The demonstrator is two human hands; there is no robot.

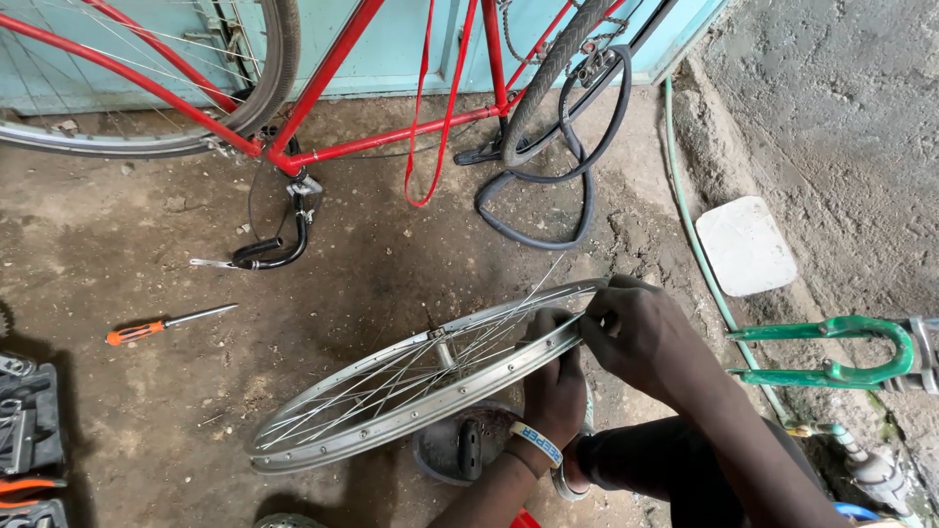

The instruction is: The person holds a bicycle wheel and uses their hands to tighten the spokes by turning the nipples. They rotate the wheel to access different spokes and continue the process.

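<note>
A bare silver bicycle wheel rim [391,420] with thin spokes and a hub [442,344] is held tilted above the dirt floor. My left hand [554,391], with a wristband, grips the rim's near edge from below. My right hand [641,330] pinches the rim's upper right end, fingers closed around a spoke end there. One loose spoke [548,279] sticks up past the rim.
An upturned red bicycle frame [372,137] stands at the back with a black inner tube [548,196] and a red strap [430,147] hanging. An orange-handled screwdriver [166,323] lies left. Tools [29,440] sit at the left edge. A green fork [841,357] and green hose [694,235] are right.
</note>
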